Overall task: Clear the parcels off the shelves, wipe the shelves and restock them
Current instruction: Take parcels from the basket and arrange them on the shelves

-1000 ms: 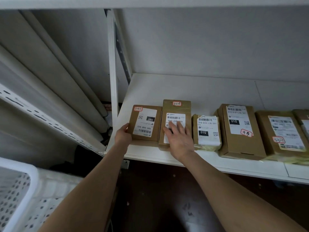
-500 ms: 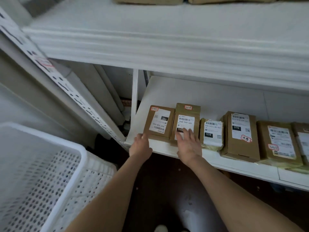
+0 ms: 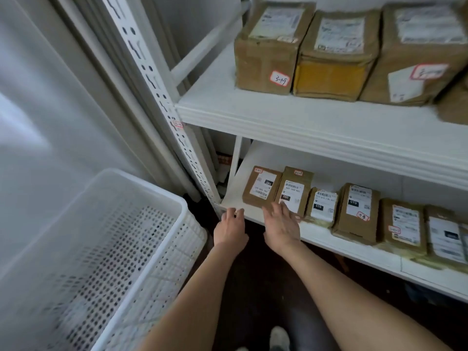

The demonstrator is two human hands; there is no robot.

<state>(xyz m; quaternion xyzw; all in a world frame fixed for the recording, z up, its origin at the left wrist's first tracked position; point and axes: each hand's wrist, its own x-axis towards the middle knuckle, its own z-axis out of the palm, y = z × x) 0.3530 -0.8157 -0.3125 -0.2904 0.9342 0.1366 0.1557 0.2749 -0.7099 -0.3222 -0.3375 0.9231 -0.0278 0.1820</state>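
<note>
Several brown cardboard parcels with white labels lie in a row on the lower white shelf (image 3: 354, 245). My left hand (image 3: 230, 230) hangs at the shelf's front left corner, fingers loosely curled, holding nothing, just short of the leftmost parcel (image 3: 260, 186). My right hand (image 3: 281, 224) has its fingers spread, with the fingertips over the near edge of the second parcel (image 3: 295, 191). A small parcel (image 3: 321, 206) and a thicker one (image 3: 355, 212) lie to the right of it. The upper shelf (image 3: 278, 115) holds larger parcels (image 3: 267, 46).
A white perforated plastic basket (image 3: 106, 252) stands on my left, below shelf height. The rack's slotted white upright (image 3: 162, 97) rises between basket and shelves. A grey wall lies behind. Dark floor and a shoe (image 3: 278, 338) show below my arms.
My view has risen and pulled back, so the upper shelf and basket show. My left hand has come off the leftmost parcel's corner; my right hand has slid back to the second parcel's near edge.
</note>
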